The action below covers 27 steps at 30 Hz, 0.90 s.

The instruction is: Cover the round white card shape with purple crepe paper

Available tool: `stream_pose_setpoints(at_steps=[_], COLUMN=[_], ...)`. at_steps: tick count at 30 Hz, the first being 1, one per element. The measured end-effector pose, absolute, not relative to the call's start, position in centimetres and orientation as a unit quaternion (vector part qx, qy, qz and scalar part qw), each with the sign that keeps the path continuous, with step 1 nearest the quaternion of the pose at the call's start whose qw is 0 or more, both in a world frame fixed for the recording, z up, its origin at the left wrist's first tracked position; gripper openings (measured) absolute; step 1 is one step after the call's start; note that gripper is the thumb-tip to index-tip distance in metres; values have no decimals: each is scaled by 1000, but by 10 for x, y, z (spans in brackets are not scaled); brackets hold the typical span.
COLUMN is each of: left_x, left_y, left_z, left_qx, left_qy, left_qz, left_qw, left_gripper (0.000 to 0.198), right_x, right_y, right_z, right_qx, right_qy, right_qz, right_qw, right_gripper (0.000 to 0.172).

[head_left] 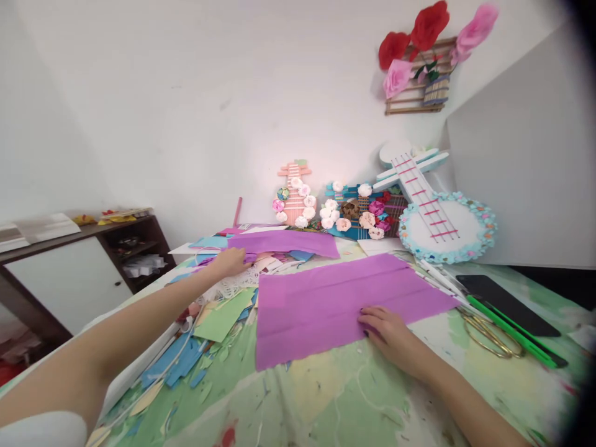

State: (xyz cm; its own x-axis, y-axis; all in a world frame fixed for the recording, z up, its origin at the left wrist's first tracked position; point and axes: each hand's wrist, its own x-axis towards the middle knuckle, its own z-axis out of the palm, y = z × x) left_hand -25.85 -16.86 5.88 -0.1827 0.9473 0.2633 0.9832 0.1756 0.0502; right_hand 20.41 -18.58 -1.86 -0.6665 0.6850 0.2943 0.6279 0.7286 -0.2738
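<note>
A large sheet of purple crepe paper with crease lines lies spread in the middle of the table. My right hand rests on its near edge, fingers stretched over the paper and thumb apart from them. Farther back is a second, narrower purple crepe paper piece, lying over scraps. My left hand reaches to its left end, with fingers curled closed at the paper; the fingertips are partly hidden.
Green card and blue paper scraps lie at left. On the right are gold-handled scissors, a green cutter and a black phone-like slab. Flower-trimmed model instruments, including a white one, stand against the wall.
</note>
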Motion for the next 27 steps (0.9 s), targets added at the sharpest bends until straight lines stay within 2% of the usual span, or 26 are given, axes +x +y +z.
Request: stream_pose_setpoints(at_steps=[8,14,16,21,24,27], left_x=[-246,-265,-275,-295,-298,-288], left_y=[-150,-160,-166,-189,-205,-217], left_z=[69,122,148,220,263,293], left_qx=[-616,-573,-557,-508,-487,-497], left_qy=[-777,-805,-813,-827,-814,-774], left_qz=[5,-1,-25,-135,-236,-351], left_qw=[129,157,168,200,209,178], left_gripper=[34,31,25,30,13,11], right_x=[209,208,208,209,210,210], right_y=[-186,-190,-192,-194,-193,-190], right_z=[-18,-14,-13,-10,-11,-13], right_qx=[-357,-371,-373,-372,-368,-377], right_qy=[-909,-907,-907,-907,-910,-905], right_qz=[112,120,122,121,120,124], right_qw=[181,161,155,155,152,156], right_gripper=[36,38,39,39,40,43])
